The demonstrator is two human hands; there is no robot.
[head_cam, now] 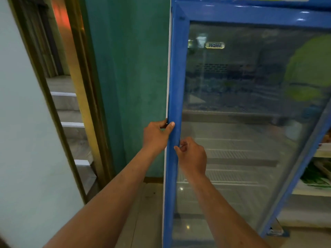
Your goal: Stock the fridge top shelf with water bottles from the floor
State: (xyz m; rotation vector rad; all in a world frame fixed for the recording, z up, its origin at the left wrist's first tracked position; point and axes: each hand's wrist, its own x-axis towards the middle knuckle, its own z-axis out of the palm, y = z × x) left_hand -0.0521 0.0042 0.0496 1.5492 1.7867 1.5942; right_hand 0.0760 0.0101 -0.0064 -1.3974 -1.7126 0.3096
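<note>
A display fridge with a blue-framed glass door (pixel 176 72) fills the right half of the head view. My left hand (pixel 156 136) grips the door's left edge from outside, thumb on the blue frame. Just below it, my right hand (pixel 192 155) pinches the same blue frame with its fingertips. Through the glass I see white wire shelves (pixel 238 153) with nothing clearly standing on them. No water bottles show anywhere in the frame.
A teal wall (pixel 130 77) stands directly left of the fridge. Further left, a gold-framed doorway (pixel 78 97) opens onto stairs (pixel 69 108). A pale wall panel (pixel 23 122) is at the far left. Goods on shelving (pixel 320 174) show at the far right. Tiled floor (pixel 148 208) lies below.
</note>
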